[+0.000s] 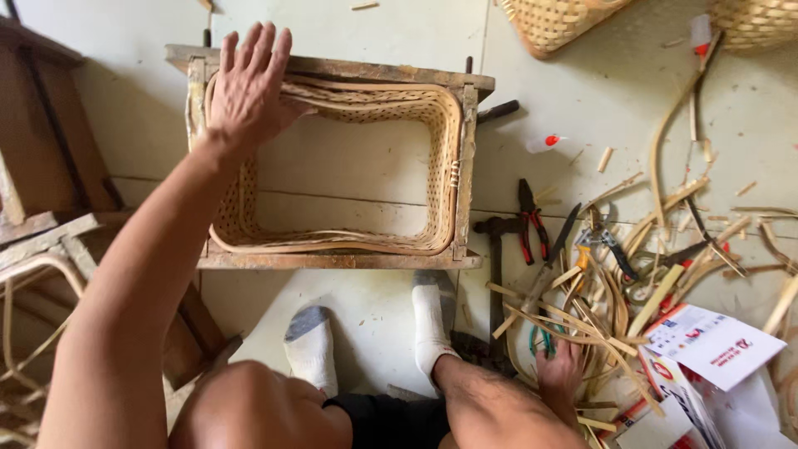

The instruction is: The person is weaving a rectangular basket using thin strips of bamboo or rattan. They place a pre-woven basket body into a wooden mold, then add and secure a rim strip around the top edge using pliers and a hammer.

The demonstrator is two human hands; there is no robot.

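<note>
A rectangular wooden frame [337,259] stands on the floor with a bottomless woven bamboo basket wall [445,141] fitted inside it. My left hand [247,83] lies flat, fingers spread, on the frame's far left corner and the basket's rim. My right hand [559,372] reaches down at the lower right into a heap of bamboo strips [615,308], fingers among the strips next to a green-handled tool [540,339]; whether it grips anything is not clear. My feet in white socks [432,320] rest just in front of the frame.
Red-handled pliers [529,218], a hammer [496,249], a knife [555,249] and other pliers [611,245] lie right of the frame. A small glue bottle [544,142], two woven baskets [553,21] at the top, printed paper [711,341] and wooden furniture [50,166] at left.
</note>
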